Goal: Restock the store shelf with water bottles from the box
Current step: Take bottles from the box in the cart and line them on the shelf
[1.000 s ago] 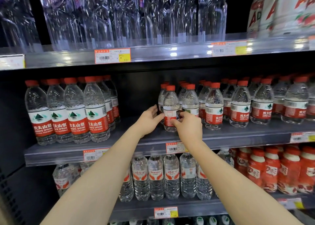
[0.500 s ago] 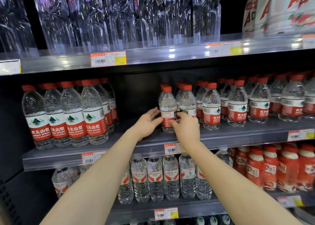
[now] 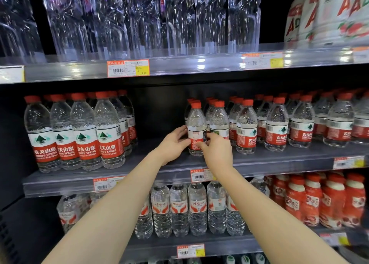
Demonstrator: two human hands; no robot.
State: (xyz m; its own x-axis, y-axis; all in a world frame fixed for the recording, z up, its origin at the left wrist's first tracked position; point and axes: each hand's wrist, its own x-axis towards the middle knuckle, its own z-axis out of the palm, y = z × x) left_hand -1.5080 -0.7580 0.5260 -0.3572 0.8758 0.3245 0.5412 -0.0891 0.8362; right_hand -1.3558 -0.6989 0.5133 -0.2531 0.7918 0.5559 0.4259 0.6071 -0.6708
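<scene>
A small water bottle (image 3: 196,123) with a red cap and red-and-white label stands upright at the front of the middle shelf (image 3: 139,175). My left hand (image 3: 173,143) holds its left side, fingers curled onto the label. My right hand (image 3: 216,149) pinches the label from the right front. Behind and to the right stand several rows of the same small bottles (image 3: 276,121). A dark gap of bare shelf lies to the left of the held bottle. The box is not in view.
Larger red-label water bottles (image 3: 75,131) fill the middle shelf's left end. Tall clear bottles (image 3: 139,17) line the top shelf. Below are other water bottles (image 3: 197,207) and red drink bottles (image 3: 331,199). Price tags (image 3: 127,67) run along the shelf edges.
Both hands stay on the front small bottle. Its label has turned, with a plain text side now facing out. The view has shifted slightly.
</scene>
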